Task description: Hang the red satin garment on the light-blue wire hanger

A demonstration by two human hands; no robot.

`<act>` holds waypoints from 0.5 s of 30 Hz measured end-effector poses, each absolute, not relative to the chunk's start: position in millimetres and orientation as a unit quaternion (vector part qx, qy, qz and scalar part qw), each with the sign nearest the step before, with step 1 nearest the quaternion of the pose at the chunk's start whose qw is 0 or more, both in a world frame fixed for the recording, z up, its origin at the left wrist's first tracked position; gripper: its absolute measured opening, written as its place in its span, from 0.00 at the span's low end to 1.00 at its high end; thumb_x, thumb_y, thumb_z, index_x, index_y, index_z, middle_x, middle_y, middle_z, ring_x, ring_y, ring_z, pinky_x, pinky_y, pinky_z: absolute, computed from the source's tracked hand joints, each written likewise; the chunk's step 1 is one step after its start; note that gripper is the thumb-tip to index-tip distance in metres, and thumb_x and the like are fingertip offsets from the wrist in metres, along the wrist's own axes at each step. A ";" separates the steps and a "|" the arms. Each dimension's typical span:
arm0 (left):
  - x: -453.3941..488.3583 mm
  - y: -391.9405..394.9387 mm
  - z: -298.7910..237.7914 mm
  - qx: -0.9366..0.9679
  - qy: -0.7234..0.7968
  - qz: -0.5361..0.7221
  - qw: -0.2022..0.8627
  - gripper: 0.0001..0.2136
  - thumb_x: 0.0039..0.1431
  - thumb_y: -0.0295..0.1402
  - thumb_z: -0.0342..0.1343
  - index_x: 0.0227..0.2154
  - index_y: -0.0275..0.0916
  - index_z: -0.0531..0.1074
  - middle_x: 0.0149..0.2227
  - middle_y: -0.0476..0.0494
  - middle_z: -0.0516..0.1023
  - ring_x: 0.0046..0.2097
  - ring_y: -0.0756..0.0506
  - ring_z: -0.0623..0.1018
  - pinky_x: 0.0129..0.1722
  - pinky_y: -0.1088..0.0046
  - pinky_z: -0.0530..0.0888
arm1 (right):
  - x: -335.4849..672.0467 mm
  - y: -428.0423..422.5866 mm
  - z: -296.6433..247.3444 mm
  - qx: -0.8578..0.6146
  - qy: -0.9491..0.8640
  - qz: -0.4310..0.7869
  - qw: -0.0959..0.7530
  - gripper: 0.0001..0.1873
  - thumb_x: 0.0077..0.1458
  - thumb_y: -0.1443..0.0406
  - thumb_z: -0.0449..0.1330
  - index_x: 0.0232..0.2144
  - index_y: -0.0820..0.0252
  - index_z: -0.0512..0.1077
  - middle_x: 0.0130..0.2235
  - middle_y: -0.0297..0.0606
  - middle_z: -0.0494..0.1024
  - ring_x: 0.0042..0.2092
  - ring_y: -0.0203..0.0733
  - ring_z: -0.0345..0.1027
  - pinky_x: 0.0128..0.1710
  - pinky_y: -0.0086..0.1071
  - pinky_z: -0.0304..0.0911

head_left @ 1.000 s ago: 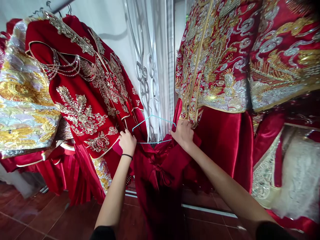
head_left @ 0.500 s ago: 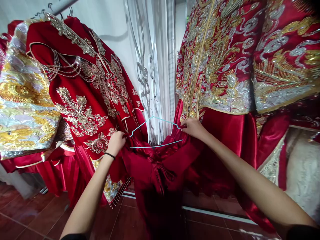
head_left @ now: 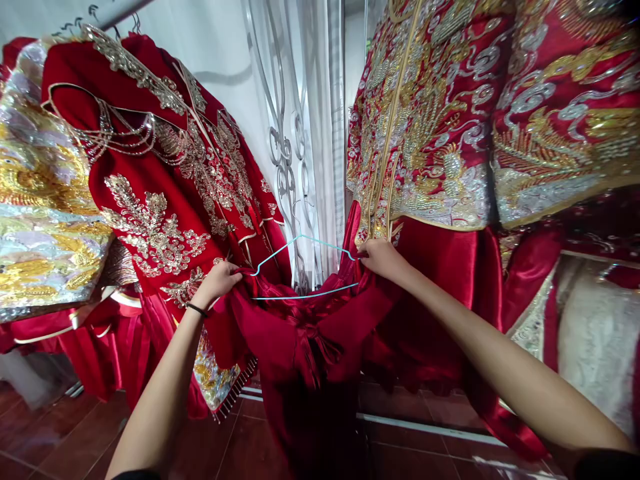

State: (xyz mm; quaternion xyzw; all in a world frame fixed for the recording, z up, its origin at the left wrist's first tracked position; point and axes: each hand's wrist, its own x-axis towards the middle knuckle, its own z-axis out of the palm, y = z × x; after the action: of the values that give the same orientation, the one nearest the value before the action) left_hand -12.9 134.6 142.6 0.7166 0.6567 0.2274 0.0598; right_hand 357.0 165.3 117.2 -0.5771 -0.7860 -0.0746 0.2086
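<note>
A dark red dress (head_left: 280,340) with a bow at its neckline hangs in front of me on a thin light-blue wire hanger (head_left: 280,252). My left hand (head_left: 219,281) pinches the dress at its left shoulder, a little outside the hanger's end. At the other shoulder, my right hand (head_left: 383,259) is closed on the fabric close to the hanger's right end. The cloth is stretched between the two hands. The hanger's hook stands up in the middle, touched by neither hand. The lower part of the dress runs out of view at the bottom.
On the left, a red jacket with silver beading (head_left: 200,153) and a sequined garment (head_left: 45,200) hang from a metal rail (head_left: 117,13). Gold-embroidered red jackets (head_left: 425,127) hang on the right. Behind are a scrolled metal frame (head_left: 285,153) and white curtain; below, a red tiled floor (head_left: 240,447).
My left hand has moved a little outward to the left, drawing the dress's shoulder away from the hanger end. The right hand keeps its hold. The whole view has shifted slightly.
</note>
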 end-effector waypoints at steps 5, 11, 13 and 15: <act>-41.7 134.2 126.5 0.638 0.730 0.245 -0.003 0.10 0.45 0.32 0.48 0.12 0.40 0.60 0.14 0.51 0.61 0.20 0.49 0.65 0.22 0.74 0.59 | 370.7 168.2 127.0 -0.600 -0.733 0.157 0.279 0.05 0.38 0.74 0.57 0.18 0.65 0.73 0.17 0.34 0.70 0.26 0.38 0.66 0.27 0.29 0.61; -65.1 115.6 55.5 0.508 0.733 0.399 0.213 0.07 0.41 0.32 0.49 0.13 0.40 0.62 0.12 0.52 0.61 0.18 0.49 0.64 0.17 0.76 0.60 | 380.2 151.9 55.0 -0.591 -0.542 0.446 0.397 0.26 0.35 0.75 0.50 0.41 0.66 0.71 0.14 0.27 0.66 0.18 0.35 0.62 0.19 0.27 0.61; -51.6 109.9 32.5 0.478 0.705 0.434 0.293 0.06 0.39 0.33 0.51 0.13 0.39 0.62 0.12 0.52 0.63 0.17 0.50 0.64 0.16 0.76 0.60 | 374.4 144.1 17.8 -0.575 -0.562 0.456 0.380 0.33 0.36 0.75 0.48 0.49 0.63 0.67 0.16 0.26 0.68 0.19 0.35 0.64 0.20 0.27 0.61; -31.3 106.6 16.4 0.448 0.676 0.469 0.350 0.07 0.39 0.34 0.51 0.13 0.39 0.62 0.12 0.52 0.64 0.17 0.51 0.64 0.16 0.76 0.60 | 365.9 138.3 -11.7 -0.545 -0.622 0.429 0.362 0.30 0.36 0.75 0.47 0.44 0.62 0.71 0.23 0.30 0.75 0.26 0.37 0.69 0.27 0.29 0.64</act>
State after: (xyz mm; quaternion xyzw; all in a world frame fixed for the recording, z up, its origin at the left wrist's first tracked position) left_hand -31.3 106.6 16.4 0.4477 0.6763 0.4689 0.3497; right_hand 365.9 138.3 -11.7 -0.5454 -0.6224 0.4291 0.3620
